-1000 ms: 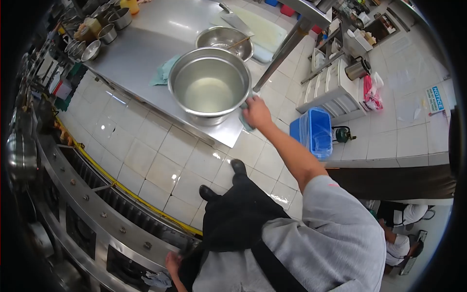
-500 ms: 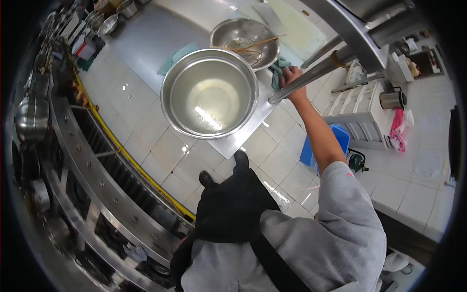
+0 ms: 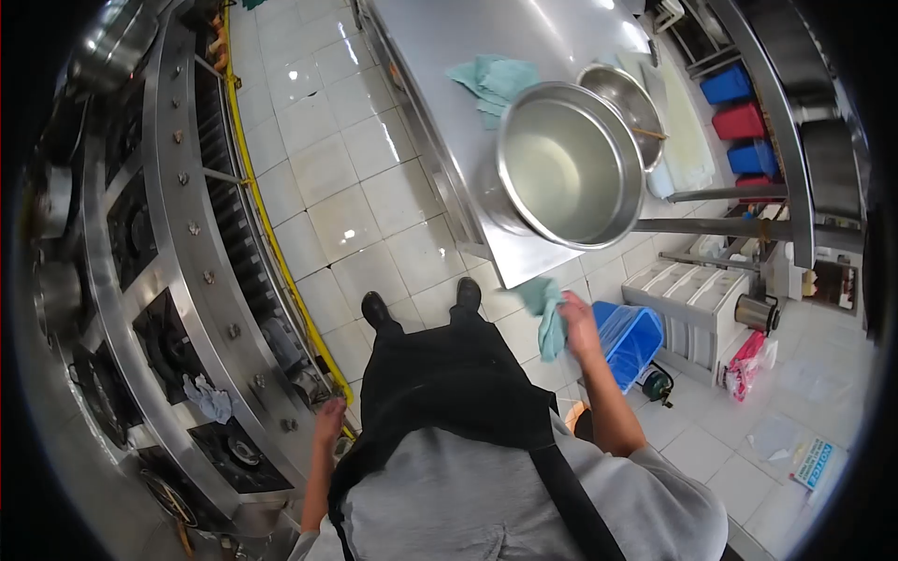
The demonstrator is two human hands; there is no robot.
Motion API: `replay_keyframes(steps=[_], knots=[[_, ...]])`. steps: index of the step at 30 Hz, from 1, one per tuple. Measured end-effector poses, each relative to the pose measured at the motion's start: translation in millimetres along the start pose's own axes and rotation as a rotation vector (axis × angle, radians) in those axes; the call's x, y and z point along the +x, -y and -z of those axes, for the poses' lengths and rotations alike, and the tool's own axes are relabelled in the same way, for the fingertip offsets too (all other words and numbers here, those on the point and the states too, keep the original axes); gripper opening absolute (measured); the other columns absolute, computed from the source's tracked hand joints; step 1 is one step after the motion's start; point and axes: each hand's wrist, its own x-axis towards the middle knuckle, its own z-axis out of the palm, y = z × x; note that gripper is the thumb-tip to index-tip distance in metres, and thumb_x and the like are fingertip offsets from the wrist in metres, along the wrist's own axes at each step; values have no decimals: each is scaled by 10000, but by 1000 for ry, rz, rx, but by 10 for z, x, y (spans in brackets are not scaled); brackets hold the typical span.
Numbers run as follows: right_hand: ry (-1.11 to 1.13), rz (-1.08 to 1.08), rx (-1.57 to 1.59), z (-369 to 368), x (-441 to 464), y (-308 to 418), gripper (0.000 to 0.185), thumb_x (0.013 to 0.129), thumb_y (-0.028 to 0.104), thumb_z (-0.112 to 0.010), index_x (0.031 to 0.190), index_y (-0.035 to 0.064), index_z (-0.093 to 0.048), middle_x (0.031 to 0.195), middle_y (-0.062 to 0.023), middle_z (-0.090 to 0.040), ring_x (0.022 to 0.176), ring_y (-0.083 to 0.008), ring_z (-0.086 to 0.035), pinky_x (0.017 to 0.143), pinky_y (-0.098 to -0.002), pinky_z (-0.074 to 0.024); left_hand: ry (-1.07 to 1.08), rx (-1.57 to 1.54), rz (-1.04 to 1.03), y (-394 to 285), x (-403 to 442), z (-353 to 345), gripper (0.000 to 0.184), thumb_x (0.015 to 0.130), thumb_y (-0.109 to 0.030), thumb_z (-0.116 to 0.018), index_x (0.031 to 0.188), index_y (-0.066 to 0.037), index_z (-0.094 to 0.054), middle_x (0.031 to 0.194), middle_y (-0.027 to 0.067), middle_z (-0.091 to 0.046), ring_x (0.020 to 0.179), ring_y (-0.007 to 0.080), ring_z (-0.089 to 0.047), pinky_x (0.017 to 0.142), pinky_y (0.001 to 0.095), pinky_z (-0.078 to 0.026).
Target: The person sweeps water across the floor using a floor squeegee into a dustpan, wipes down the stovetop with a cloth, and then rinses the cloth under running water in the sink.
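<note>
My right hand point(image 3: 578, 321) is closed on a pale green cloth point(image 3: 552, 329), which hangs from the fingers in front of the table's corner. Low on the left, beside the stove front, my left hand point(image 3: 329, 418) hangs with its fingers loosely apart and nothing visible in it. A large steel pot point(image 3: 519, 192) of clear, pale yellowish liquid stands near the end of the steel table point(image 3: 440, 56). Behind it sits a steel bowl point(image 3: 599, 79) with a wooden-handled tool point(image 3: 649, 134) across it. Another green cloth point(image 3: 496, 84) lies crumpled on the table.
A long stove point(image 3: 201, 271) with several burners runs along my left, a yellow pipe point(image 3: 271, 238) at its front. To the right are a blue bin point(image 3: 629, 341), a white drawer unit point(image 3: 687, 294) and a steel jug point(image 3: 756, 313). Metal shelf posts point(image 3: 720, 227) reach beside the pot.
My right hand has drawn back from beside the bowl, bringing the green cloth off the table. The view has turned left, and my left hand now shows.
</note>
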Motion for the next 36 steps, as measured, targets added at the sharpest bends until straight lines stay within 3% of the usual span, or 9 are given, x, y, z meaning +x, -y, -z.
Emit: replay_keyframes(steps=[5,7,9,12,16,23,28,32,36], knots=[[289,-384,401,-1239,-182,331,227,1006,223,-567,1042,28,-678,988,-90,-701,867,-187,-670,782,-323,-555,-15,-304,-191,-232,526,215,265,1026,-317,-643,1114,-70,-682,759,-73,-539,632,42,-472,565,238,-364],[542,-643,637,-1622,121,81,278,1049,232,-564,1155,11,-695,1055,-119,-730,972,-227,-713,838,-326,-584,27,-169,-273,-716,440,258,366,1015,-296,-633,1286,-53,-669,1179,47,-695,1098,125,-614,923,291,-486],[792,-752,291,-2422,274,284,359,1032,288,-570,1199,-11,-679,1049,-174,-733,891,-314,-723,749,-425,-601,194,-435,-222,-1516,-36,243,464,1032,-349,-621,1440,-136,-554,1351,51,-595,1183,181,-582,1011,392,-485],[1131,-416,-297,-3550,-36,777,426,1018,321,-599,1276,-13,-654,1071,-213,-733,863,-349,-740,741,-452,-624,457,-794,-406,-1833,-383,289,577,1065,-367,-567,1575,-178,-374,1472,72,-489,1283,255,-544,1061,455,-474],[1176,-390,-513,-4269,-392,573,452,1061,401,-548,1251,1,-642,1174,-126,-681,1039,-211,-677,911,-405,-565,163,-898,-342,-1620,-754,266,486,1039,-194,-606,1501,-142,-466,1336,80,-588,1146,198,-623,942,383,-554],[1389,-672,-632,-4167,-826,108,622,996,541,-620,1480,185,-455,1349,-3,-581,1182,-158,-571,921,-365,-513,-162,-1169,-495,-293,-1362,-218,328,1007,-147,-619,1315,-46,-570,1145,88,-685,994,173,-679,887,328,-550],[1383,-421,-649,-4015,-1124,-738,549,1008,498,-611,1430,167,-494,1279,-60,-620,1160,-186,-619,942,-439,-553,-337,-890,-629,-113,-2101,-668,335,990,-141,-640,1313,-59,-611,1195,48,-656,1083,155,-619,956,323,-504],[1559,-1151,-226,-3768,-1219,-1030,652,1002,594,-531,1444,114,-524,1395,-162,-610,1244,-299,-637,938,-465,-595,-396,-796,-813,-172,-2398,-949,328,1001,-139,-645,1316,-52,-623,1265,70,-642,1167,175,-592,1016,329,-470],[1591,-1158,-105,-3525,-1805,-838,699,1006,586,-518,1498,92,-462,1461,-191,-552,1253,-378,-617,806,-584,-615,-761,-572,-783,166,-2651,-1044,370,979,-181,-674,1324,-59,-624,1272,135,-621,1224,248,-566,1072,368,-431]])
